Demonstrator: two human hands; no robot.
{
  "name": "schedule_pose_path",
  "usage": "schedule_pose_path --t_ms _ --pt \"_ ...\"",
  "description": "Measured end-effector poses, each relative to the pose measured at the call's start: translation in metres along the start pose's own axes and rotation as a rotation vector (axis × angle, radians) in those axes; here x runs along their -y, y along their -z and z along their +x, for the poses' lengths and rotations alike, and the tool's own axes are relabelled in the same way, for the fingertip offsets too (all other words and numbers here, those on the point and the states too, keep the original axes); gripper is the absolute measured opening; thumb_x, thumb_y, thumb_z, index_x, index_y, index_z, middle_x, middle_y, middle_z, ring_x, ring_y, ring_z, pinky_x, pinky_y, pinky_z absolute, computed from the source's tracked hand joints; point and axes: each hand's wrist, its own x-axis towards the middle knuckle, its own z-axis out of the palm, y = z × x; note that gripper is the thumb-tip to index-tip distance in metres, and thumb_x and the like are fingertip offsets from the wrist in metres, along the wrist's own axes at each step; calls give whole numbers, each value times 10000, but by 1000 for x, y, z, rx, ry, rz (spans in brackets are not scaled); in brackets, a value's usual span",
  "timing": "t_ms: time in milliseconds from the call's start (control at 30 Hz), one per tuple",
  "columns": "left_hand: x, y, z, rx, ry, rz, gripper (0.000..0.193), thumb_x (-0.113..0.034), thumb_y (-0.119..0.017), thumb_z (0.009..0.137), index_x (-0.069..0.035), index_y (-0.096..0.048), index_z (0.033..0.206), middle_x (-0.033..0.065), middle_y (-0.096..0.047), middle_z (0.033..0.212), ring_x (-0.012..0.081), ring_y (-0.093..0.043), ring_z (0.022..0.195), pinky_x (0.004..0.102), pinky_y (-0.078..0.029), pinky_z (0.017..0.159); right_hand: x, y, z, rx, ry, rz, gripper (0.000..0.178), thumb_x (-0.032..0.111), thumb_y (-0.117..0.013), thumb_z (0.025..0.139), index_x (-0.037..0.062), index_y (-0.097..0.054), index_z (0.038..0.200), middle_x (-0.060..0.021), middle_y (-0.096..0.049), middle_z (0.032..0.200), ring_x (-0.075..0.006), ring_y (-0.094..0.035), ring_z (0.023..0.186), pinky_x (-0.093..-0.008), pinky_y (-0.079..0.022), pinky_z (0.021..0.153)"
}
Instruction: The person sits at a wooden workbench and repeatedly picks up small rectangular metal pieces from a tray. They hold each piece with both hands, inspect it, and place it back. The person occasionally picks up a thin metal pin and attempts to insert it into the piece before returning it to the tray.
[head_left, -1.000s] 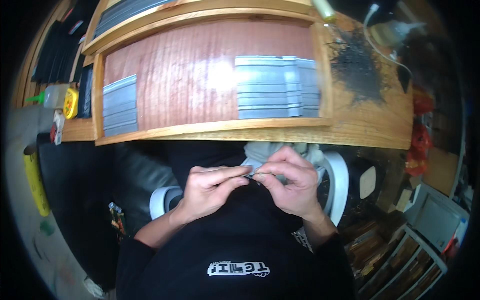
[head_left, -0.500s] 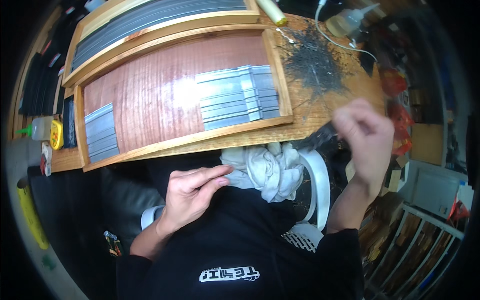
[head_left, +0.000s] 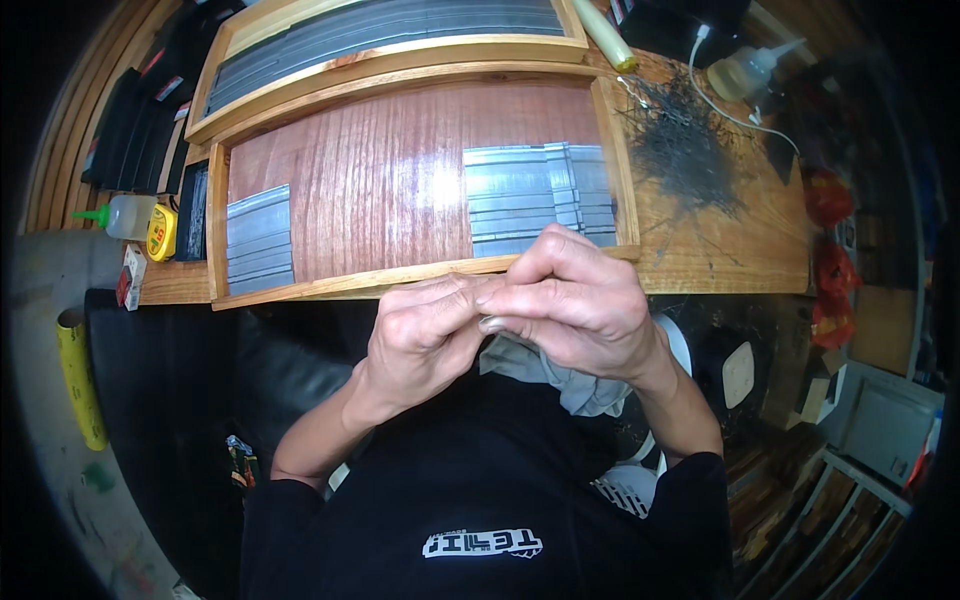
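Observation:
My left hand (head_left: 428,335) and my right hand (head_left: 575,305) meet at their fingertips, just below the front edge of a shallow wooden tray (head_left: 380,279). Both are pinched closed, and whatever lies between the fingers is hidden or too small to make out. In that tray, flat grey strips lie in a small left stack (head_left: 259,240) and a larger right stack (head_left: 510,200), with bare reddish wood between them. A crumpled pale cloth (head_left: 585,385) rests at my lap, partly covered by the right hand and wrist.
Behind stands a second wooden tray (head_left: 400,52) of long grey strips. Thin dark slivers (head_left: 680,150) are heaped on the bench (head_left: 720,262) at right, near a squeeze bottle (head_left: 740,75) and a white cable (head_left: 720,112). A yellow tape measure (head_left: 161,233) and green-tipped bottle (head_left: 128,216) sit at left.
My right hand has come left from beside the bench's right front edge to meet the left fingertips. The whole view has shifted, with the trays now farther right in it.

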Motion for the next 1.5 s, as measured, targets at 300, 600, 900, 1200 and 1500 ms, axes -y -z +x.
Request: schedule_pose_path --t_ms 300,600,900,1200,1500 --pt "-9 -3 9 -29 -22 124 197 34 -802 820 44 -748 1010 126 -751 855 225 -741 743 291 -552 652 4 10 1 9 -14 -33 266 -6 -841 757 10 -788 1018 -52 -608 802 -166 -596 729 -293 -492 625" --pt "-16 3 12 14 26 150 220 107 -781 759 31 -745 962 135 -749 873 246 -739 760 318 -584 666 8 16 6 75 -71 -11 321 82 -889 730 20 -804 1034 -54 -647 818 -146 -605 726 -272 -490 606" --pt "-23 14 9 72 240 -3 181 -18 -838 834 53 -761 983 112 -749 816 147 -713 719 257 -536 639 13 16 16 112 -101 7 271 50 -872 764 9 -800 1022 -55 -637 803 -148 -603 703 -276 -483 580" --pt "-21 1 -29 69 720 -574 178 -44 -760 949 57 -752 1096 88 -772 953 100 -710 884 240 -590 775 22 -18 -21 8 -553 123 224 21 -864 791 -2 -804 1005 -53 -660 840 -112 -626 706 -244 -490 593" --pt "3 -12 -53 70 1146 -799 124 -58 -763 940 20 -751 1037 127 -775 901 183 -762 796 277 -634 689 41 -38 -124 230 -666 318 343 102 -860 835 1 -699 1122 -113 -717 965 -207 -734 770 -318 -605 680"
